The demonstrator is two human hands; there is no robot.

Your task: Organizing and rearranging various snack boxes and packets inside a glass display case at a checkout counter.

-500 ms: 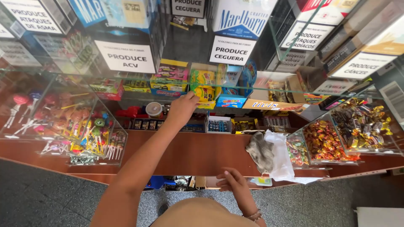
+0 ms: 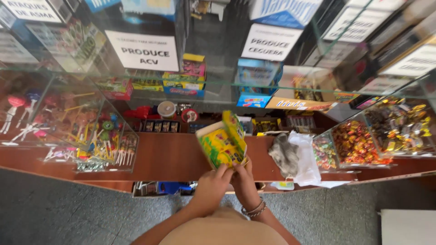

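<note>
Gripping one yellow-green rectangular cardboard box (image 2: 223, 144), both hands, left (image 2: 210, 188) and right (image 2: 245, 183), clasp its lower edge above the wooden desk (image 2: 168, 156).

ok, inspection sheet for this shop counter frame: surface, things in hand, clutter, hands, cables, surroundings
surface: brown wooden counter, bare patch in the middle.
things in hand: yellow-green open carton, held tilted above the counter by its lower end.
clutter: crumpled grey cloth on white paper; clear lollipop bins at left; wrapped-candy bins at right.
hands: left hand and right hand both grip the carton's bottom edge; bracelets on the right wrist.
cables: nothing seen.
surroundings: glass shelf with coloured boxes, white warning placards above, grey speckled floor.
</note>
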